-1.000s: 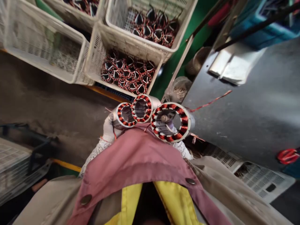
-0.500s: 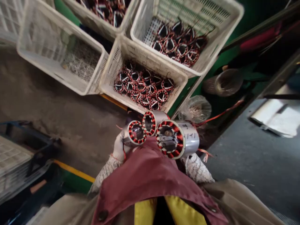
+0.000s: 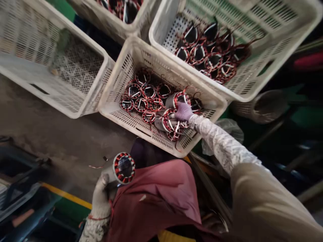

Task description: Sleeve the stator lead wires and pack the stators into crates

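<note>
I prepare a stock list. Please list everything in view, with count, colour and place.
Plastic crates: at least four, whitish, top and centre.
Crated cylinders: many, grey with red wire, in three crates.
Held cylinder: one, grey and red, below the crates.
Plastic bag: one, clear, right of centre.
Container: one, greyish, beyond the bag.
Unclear object: one, red, right edge.
Floor line: one, yellow, lower left.
Equipment: count unclear, dark, lower left.
Apron: one, pink, bottom centre.
Sleeves: two, whitish, forearms.
Left hand: one, pale glove, holding one cylinder.
Right hand: one, purple glove, at crated cylinders.

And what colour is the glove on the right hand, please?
Light purple: the glove on the right hand, seen best in the head view.
</note>
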{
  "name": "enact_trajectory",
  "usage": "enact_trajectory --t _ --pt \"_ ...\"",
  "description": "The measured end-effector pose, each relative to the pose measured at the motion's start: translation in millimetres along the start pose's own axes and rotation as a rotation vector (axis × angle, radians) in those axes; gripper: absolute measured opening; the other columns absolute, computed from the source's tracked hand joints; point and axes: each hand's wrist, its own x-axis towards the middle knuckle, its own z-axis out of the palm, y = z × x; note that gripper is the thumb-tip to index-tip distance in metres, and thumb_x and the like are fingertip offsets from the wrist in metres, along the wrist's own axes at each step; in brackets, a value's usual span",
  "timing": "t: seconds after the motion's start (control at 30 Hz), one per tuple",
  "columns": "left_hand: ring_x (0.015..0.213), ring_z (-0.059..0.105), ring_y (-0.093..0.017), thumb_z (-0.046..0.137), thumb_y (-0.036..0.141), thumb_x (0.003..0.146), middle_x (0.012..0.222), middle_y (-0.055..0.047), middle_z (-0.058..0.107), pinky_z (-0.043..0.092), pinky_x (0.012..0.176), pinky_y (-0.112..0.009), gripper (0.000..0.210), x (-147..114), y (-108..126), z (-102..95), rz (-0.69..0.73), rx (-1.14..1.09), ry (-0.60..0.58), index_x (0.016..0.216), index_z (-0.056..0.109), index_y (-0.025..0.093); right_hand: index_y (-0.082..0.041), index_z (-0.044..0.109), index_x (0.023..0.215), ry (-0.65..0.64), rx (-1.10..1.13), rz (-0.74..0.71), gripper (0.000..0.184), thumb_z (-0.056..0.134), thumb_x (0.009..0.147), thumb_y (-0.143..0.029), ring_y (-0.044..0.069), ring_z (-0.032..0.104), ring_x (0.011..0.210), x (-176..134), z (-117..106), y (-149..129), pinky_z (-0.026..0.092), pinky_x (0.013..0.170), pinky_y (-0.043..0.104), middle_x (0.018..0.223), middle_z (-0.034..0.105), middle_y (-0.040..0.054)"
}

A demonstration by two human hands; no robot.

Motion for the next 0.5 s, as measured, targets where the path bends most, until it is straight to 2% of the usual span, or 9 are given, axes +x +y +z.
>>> enact_trajectory --t 0.1,0.23,0.37,0.5 --pt "0.066 0.068 -0.022 0.082 0.042 0.049 0.068 -0.003 0.071 0.057 0.058 -0.029 0.041 23.1 -7.6 24.8 0.036 0.094 -0.023 0.078 0.068 0.016 -0.012 0.066 0.113 -0.026 -0.346 0.15 0.059 0.084 0.06 -0.032 0.03 0.067 0.087 60.6 18.8 27.1 0.052 0.078 0.036 0.094 0.072 0.014" --pt "0.062 0.063 -0.016 0.079 0.036 0.055 0.07 0.0 0.07 0.053 0.058 -0.024 0.038 50.6 -16.3 82.0 0.119 0.204 -0.189 0.086 0.07 0.016 -0.007 0.063 0.115 -0.037 -0.429 0.099 0.049 0.073 0.073 -0.029 0.026 0.066 0.089 97.6 47.1 54.2 0.048 0.082 0.036 0.095 0.07 0.0173" --pt "0.076 0.065 -0.019 0.083 0.026 0.056 0.077 -0.002 0.071 0.052 0.076 -0.026 0.04 72.9 -25.4 156.5 0.306 0.507 -0.351 0.093 0.071 0.016 -0.008 0.061 0.115 -0.054 -0.446 0.066 0.051 0.075 0.07 -0.024 0.029 0.066 0.093 102.9 57.2 64.0 0.048 0.086 0.038 0.098 0.069 0.0167" --pt "0.106 0.063 -0.034 0.089 0.017 0.052 0.073 -0.005 0.066 0.041 0.105 -0.04 0.045 102.4 -55.4 223.3 0.43 0.747 -0.406 0.092 0.069 0.015 -0.009 0.058 0.114 -0.054 -0.484 0.044 0.053 0.078 0.066 -0.024 0.031 0.066 0.097 104.9 56.6 63.5 0.049 0.087 0.039 0.102 0.07 0.0166"
